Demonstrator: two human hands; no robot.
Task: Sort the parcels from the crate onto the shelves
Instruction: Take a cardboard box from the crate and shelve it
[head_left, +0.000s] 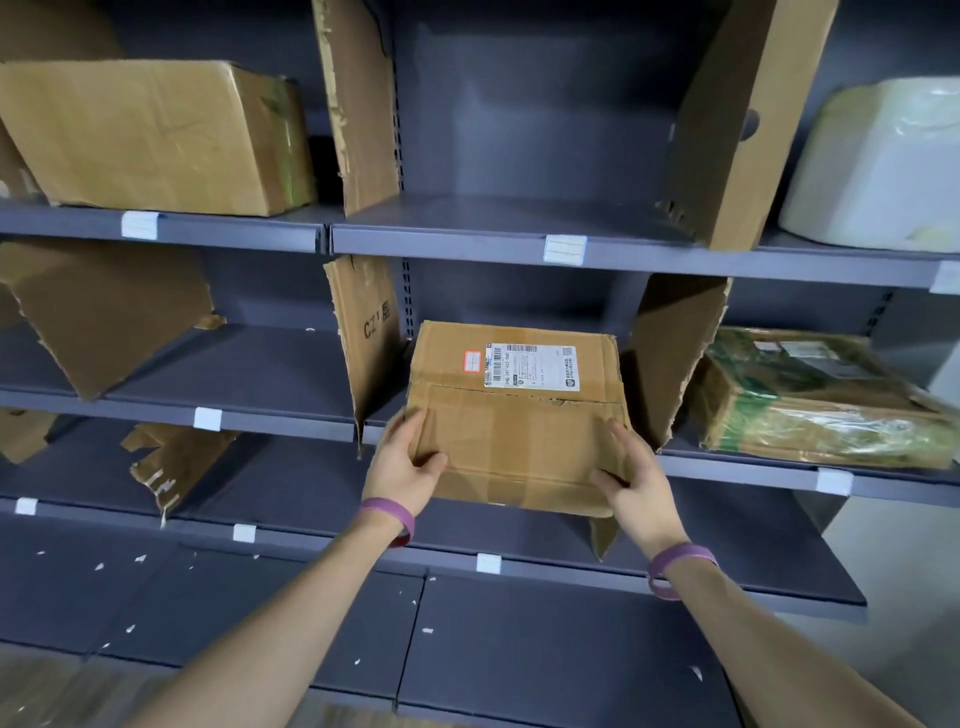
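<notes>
A brown cardboard parcel with a white shipping label and a small red sticker lies half on the middle grey shelf, its near end sticking out over the shelf edge. My left hand grips the parcel's near left corner, thumb on top. My right hand grips the near right corner, thumb on top too. The parcel sits between two upright cardboard dividers. The crate is out of view.
A big brown box stands on the upper left shelf. A white wrapped parcel sits upper right. A green-taped parcel lies right of the right divider. The top middle bay and lower shelves hold only torn cardboard dividers.
</notes>
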